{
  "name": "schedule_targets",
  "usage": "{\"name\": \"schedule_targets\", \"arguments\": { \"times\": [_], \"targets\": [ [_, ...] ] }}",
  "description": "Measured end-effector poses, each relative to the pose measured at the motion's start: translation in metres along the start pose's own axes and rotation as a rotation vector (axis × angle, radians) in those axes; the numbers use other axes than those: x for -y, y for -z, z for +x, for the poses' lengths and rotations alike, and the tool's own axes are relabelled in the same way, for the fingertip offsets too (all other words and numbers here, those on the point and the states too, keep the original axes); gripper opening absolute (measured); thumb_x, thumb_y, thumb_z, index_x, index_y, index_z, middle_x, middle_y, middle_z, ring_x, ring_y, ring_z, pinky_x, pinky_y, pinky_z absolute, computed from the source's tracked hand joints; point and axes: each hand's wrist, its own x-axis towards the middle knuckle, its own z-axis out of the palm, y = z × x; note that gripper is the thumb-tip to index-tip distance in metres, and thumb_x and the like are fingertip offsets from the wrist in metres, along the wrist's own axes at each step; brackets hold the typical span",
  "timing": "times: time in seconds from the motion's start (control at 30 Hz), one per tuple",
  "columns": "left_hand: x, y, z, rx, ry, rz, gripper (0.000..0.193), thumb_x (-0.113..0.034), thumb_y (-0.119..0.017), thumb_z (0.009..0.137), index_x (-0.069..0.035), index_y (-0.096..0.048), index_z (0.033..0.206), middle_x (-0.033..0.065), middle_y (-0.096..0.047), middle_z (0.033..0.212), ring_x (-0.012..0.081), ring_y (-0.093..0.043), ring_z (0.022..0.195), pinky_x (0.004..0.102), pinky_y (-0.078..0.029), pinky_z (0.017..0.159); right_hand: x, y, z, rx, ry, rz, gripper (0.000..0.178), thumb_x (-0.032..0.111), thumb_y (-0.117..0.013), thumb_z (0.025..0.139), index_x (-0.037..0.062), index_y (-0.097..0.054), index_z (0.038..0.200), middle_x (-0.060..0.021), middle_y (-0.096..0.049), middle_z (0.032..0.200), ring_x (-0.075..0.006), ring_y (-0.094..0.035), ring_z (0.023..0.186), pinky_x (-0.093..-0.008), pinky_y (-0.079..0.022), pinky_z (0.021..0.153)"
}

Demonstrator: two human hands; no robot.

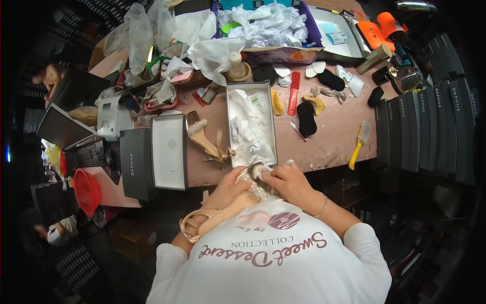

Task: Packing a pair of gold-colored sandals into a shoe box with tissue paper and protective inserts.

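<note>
Close to my body, at the table's front edge, a beige sandal [232, 209] with a beaded strap is held by my left hand [229, 188], fingers wrapped round its side. My right hand [292, 183] pinches a small whitish cloth or wad [260, 171] against the toe end of the sole. The ankle strap hangs loosely over my left forearm. A matching sandal [200, 136] lies on the table, left of an open shoebox [273, 129] lined with white tissue paper [248, 137].
A box lid [169, 161] lies left of the loose sandal. Right of the shoebox are a red brush [294, 93], a black pad [306, 120] and a yellow-handled brush [358, 147]. Dark shoeboxes [425, 126] line the right end. A purple carton [278, 55] of crumpled paper stands behind.
</note>
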Motion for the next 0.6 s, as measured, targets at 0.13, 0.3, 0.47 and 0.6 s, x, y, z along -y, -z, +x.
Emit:
{"name": "schedule_targets", "arguments": {
  "times": [0.13,0.3,0.47,0.6],
  "targets": [
    [0.005,0.004,-0.001,0.038,-0.014,-0.037,0.046,-0.005,-0.054,0.09,0.001,-0.041,0.134,0.0045,-0.057,0.115,0.0088,-0.054,0.103,0.0253,-0.044,0.091,-0.003,0.009,-0.004,0.042,0.057,0.075,0.036,0.011,-0.06,0.078,0.0107,-0.064,0.114,-0.0033,-0.055,0.087,-0.0198,-0.053,0.085,-0.0353,-0.037,0.076],
    [-0.007,0.002,0.001,0.059,-0.05,0.014,0.046,-0.005,-0.053,0.09,-0.001,-0.04,0.134,0.0046,-0.056,0.117,0.0096,-0.052,0.107,0.0254,-0.042,0.095,-0.032,-0.002,0.043,-0.145,-0.182,0.277,0.028,0.005,-0.063,0.083,0.007,-0.066,0.11,-0.0059,-0.059,0.088,-0.0204,-0.058,0.08,-0.0297,-0.042,0.074],
    [-0.025,-0.005,-0.003,-0.105,-0.173,-0.164,0.057,0.0,-0.051,0.087,-0.004,-0.036,0.143,0.0066,-0.053,0.123,0.0115,-0.05,0.114,0.0274,-0.039,0.1,-0.073,-0.016,0.006,-0.234,-0.717,1.042,0.016,0.009,-0.059,0.094,0.0032,-0.063,0.108,-0.0024,-0.061,0.092,-0.0113,-0.059,0.082,-0.0246,-0.047,0.073],
    [-0.026,0.007,0.006,-0.05,-0.155,-0.038,0.044,0.0,-0.052,0.088,-0.003,-0.049,0.131,0.0036,-0.056,0.114,0.0087,-0.052,0.107,0.0255,-0.042,0.094,-0.074,-0.025,-0.006,-0.3,-0.874,1.539,0.012,0.01,-0.057,0.095,0.0022,-0.059,0.104,-0.0025,-0.061,0.095,-0.0083,-0.058,0.085,-0.0256,-0.049,0.076]
  ]
}}
